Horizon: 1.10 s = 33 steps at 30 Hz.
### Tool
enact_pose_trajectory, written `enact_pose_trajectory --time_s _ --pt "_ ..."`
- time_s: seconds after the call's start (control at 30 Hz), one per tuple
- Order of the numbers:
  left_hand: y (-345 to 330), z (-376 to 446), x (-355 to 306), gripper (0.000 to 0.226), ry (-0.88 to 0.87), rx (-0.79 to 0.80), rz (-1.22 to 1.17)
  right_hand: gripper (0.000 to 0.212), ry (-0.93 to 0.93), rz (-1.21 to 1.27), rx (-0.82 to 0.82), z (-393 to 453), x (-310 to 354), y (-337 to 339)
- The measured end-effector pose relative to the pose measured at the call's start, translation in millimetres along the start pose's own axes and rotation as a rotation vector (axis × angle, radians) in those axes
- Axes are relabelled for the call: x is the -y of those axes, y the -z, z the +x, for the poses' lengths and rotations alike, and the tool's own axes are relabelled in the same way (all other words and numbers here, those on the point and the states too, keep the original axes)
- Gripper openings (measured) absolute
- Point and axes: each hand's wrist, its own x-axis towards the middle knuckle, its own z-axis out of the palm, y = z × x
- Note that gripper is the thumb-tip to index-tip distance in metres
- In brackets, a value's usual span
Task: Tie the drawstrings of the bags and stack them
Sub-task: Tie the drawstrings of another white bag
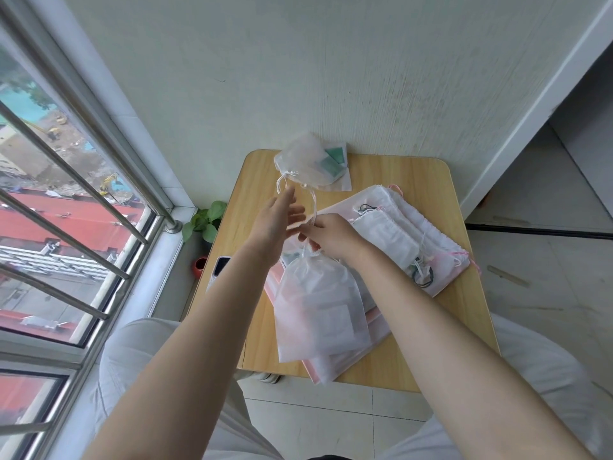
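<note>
A white translucent drawstring bag (318,310) lies gathered at its neck on a pile of flat bags (335,363) near the table's front edge. My right hand (331,235) pinches the bag's white drawstring (313,207) just above the neck. My left hand (282,217) hovers beside it with fingers spread and nothing in it. At the table's far edge a tied small bag (300,161) rests on a white packet with green cards (335,161). More white and pink bags (411,234) are stacked at the right.
The small wooden table (431,180) stands against a white wall. A phone (220,265) lies on its left edge. A potted plant (205,220) and red pot (200,266) sit on the floor by the barred window (66,194). My knees flank the table.
</note>
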Motion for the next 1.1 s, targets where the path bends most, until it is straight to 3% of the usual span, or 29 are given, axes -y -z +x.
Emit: enact_pose_trajectory --time_s 0.13,0.27,0.47,0.67,0.87,1.1 --pt "7.2 -7.4 18.9 0.026 0.212 0.126 0.199 0.023 -0.009 0.175 -0.094 0.7 1.5 4.3" --pt "8.7 -13.2 29.5 0.027 0.147 0.195 0.383 0.024 -0.003 0.226 -0.178 4.5 2.9 9.2" --pt "3.1 -14.2 31.0 0.02 0.115 0.223 0.389 0.024 0.035 0.183 -0.243 5.3 -2.4 13.3" --pt "-0.6 -13.1 36.0 0.017 0.143 0.064 0.314 0.025 0.001 0.099 -0.273 6.7 -10.3 14.5" --pt "11.5 -10.1 47.8 0.012 0.167 -0.067 0.062 0.038 -0.182 -0.234 0.154 -5.1 -28.7 19.2" --pt "8.3 -7.3 44.9 0.017 0.13 0.104 -0.292 0.031 -0.158 -0.303 0.199 -4.0 -28.6 16.4"
